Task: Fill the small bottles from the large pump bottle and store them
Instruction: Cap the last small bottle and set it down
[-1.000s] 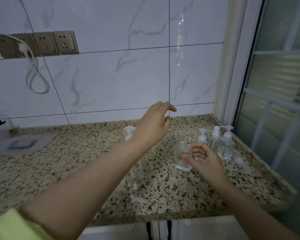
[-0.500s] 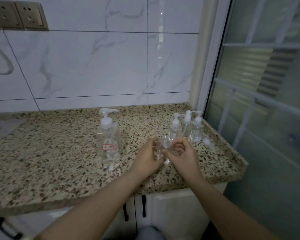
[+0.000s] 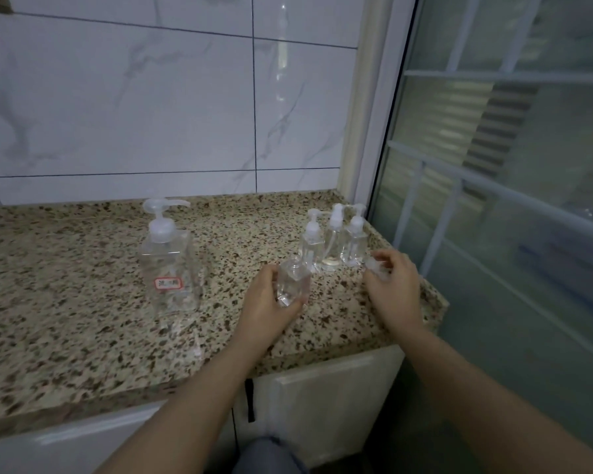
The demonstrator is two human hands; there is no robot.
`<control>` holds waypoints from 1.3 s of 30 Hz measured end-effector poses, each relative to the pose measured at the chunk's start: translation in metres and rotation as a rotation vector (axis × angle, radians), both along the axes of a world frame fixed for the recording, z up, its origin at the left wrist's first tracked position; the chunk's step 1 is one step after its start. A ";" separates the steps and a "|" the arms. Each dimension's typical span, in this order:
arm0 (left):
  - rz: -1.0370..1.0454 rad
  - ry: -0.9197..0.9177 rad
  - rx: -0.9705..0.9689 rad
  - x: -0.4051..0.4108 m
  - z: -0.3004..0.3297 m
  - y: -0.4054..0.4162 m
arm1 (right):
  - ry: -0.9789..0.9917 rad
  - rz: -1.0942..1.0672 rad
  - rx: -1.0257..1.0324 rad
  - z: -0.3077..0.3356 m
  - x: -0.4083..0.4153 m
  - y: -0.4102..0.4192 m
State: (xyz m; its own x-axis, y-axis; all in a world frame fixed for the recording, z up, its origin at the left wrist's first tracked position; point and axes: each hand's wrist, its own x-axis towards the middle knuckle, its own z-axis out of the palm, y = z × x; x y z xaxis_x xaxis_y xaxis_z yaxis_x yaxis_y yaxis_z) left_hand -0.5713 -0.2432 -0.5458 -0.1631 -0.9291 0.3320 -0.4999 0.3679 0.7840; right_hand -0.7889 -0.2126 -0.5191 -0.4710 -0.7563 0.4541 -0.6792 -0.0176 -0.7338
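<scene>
My hands are no longer together: left hand (image 3: 266, 302) is gripping the uncapped small bottle (image 3: 292, 280) upright on the granite counter (image 3: 83, 319), while right hand (image 3: 392, 285) is now apart, fingers pinching its pump cap (image 3: 374, 266) beside three capped bottles (image 3: 332, 241). Large pump bottle (image 3: 168, 265) is standing left.
</scene>
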 end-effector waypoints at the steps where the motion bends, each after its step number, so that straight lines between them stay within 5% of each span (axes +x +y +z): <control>1: -0.001 0.010 0.000 0.002 0.001 0.000 | 0.092 -0.023 0.032 -0.002 -0.007 -0.007; 9: 0.004 0.073 0.049 0.001 0.006 0.006 | 0.278 -0.033 0.280 -0.017 -0.008 -0.041; 20: 0.008 0.090 0.043 0.003 0.004 0.005 | 0.389 -0.109 0.271 -0.006 -0.012 -0.013; 33: 0.024 0.062 0.005 0.003 0.002 0.007 | 0.253 0.010 -0.096 0.026 0.016 0.004; 39: 0.008 0.084 -0.026 0.004 0.002 0.009 | 0.224 0.118 -0.035 0.031 0.030 0.004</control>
